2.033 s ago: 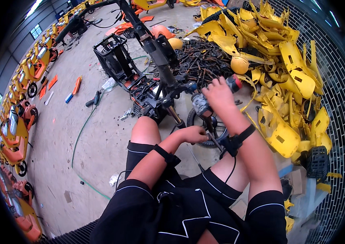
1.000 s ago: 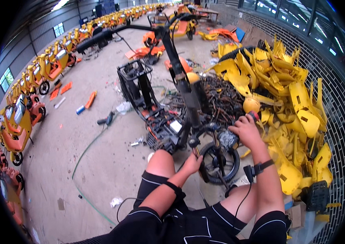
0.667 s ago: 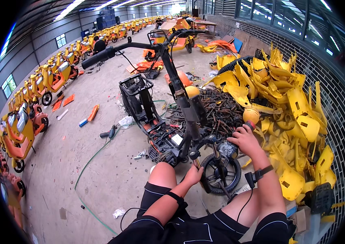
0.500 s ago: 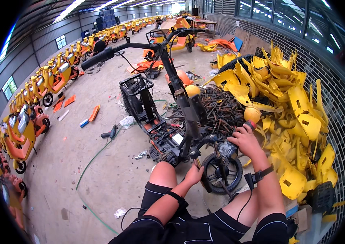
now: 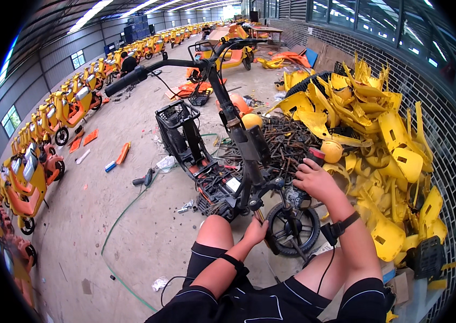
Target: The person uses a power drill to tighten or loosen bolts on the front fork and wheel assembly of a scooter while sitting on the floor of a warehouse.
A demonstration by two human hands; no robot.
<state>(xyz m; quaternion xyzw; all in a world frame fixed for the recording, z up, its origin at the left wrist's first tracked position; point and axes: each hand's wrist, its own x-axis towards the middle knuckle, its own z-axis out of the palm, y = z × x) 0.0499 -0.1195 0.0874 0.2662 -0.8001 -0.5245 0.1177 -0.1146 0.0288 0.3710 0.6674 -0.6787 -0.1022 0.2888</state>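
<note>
A stripped black scooter frame (image 5: 228,116) with handlebars stands in front of me. Its front wheel (image 5: 292,229) is between my knees, beside the fork. Low on the near side, my left hand (image 5: 255,231) is closed around a fork leg (image 5: 260,214). My right hand (image 5: 316,180) grips a power tool (image 5: 298,198) with a grey metal head and a red and black end, held upright over the wheel. The tool's head is close to the fork; whether it touches cannot be made out. My palm hides the tool's middle.
Broken yellow body panels (image 5: 368,107) are heaped along the brick wall at right. Rusty metal parts (image 5: 279,142) lie piled behind the frame. A cordless drill (image 5: 143,178) and green hose (image 5: 110,229) are on the floor at left. Rows of yellow scooters (image 5: 26,185) stand farther left.
My right hand has shifted slightly left and up, tipping the power tool more upright. My left hand keeps its grip on the fork leg.
</note>
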